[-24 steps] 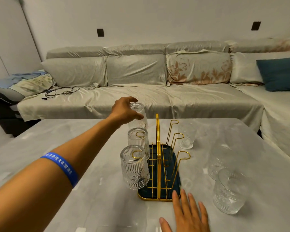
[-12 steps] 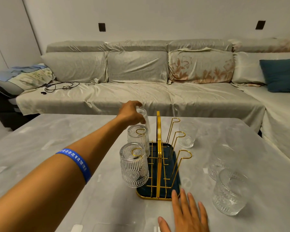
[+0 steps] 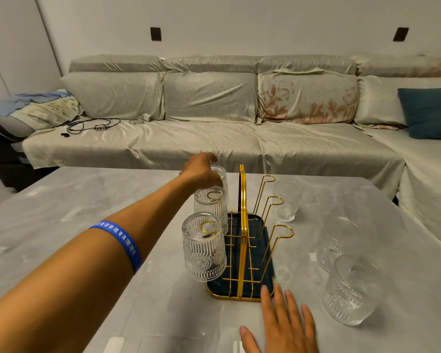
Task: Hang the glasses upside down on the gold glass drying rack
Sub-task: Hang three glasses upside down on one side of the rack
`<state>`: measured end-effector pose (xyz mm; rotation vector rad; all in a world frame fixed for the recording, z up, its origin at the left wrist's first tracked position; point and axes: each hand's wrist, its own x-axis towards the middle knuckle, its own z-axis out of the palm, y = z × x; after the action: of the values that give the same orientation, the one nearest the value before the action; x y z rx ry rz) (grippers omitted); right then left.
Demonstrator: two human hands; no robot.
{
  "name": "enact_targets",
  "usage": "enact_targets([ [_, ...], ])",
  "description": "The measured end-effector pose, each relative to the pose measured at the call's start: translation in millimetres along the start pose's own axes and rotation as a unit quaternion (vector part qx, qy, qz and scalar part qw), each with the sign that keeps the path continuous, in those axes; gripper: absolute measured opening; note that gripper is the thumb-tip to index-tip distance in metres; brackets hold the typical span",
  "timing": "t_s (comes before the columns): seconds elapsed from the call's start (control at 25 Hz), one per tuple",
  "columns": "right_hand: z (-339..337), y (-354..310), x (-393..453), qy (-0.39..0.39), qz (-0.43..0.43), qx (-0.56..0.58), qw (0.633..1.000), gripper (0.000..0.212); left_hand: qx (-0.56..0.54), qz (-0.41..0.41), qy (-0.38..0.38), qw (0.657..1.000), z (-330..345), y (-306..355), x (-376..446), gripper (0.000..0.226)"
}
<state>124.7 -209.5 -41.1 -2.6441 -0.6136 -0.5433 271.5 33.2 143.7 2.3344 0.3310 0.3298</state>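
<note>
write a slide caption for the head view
Left hand sets a third glass on the gold rack; right hand rests flat on the table.

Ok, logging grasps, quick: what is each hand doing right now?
Left hand: closed around the far glass on the rack.
Right hand: open, flat on table, holding nothing.

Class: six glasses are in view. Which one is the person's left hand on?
The far glass on the rack's left side, under the left hand. The two nearer hung glasses and three on the table are untouched.
</note>
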Motion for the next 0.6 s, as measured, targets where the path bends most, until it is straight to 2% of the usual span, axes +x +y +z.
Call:
enact_targets([
  [0.2, -2, -1, 0, -0.071, 0.011, 0.012, 0.997, 0.094, 0.003, -0.02, -0.013, 1.0, 2, -1, 5, 0.078],
  [0.4, -13, -7, 2, -0.173, 0.026, -0.064, 0.983, 0.099, -0.034, -0.027, -0.039, 0.998, -5, 3, 0, 0.08],
  [0.48, -20, -9, 3, -0.218, 0.056, -0.083, 0.971, 0.097, -0.156, -0.03, 0.037, 0.987, -17, -2, -17, 0.067],
  [0.52, -16, -7, 2, -0.19, 0.057, -0.123, 0.972, 0.096, -0.202, -0.035, 0.096, 0.974, -23, -12, -33, 0.059],
  [0.6, -14, 1, 0, -0.266, 0.075, -0.126, 0.953, 0.095, -0.176, -0.052, 0.179, 0.966, -25, -47, -80, 0.051],
])
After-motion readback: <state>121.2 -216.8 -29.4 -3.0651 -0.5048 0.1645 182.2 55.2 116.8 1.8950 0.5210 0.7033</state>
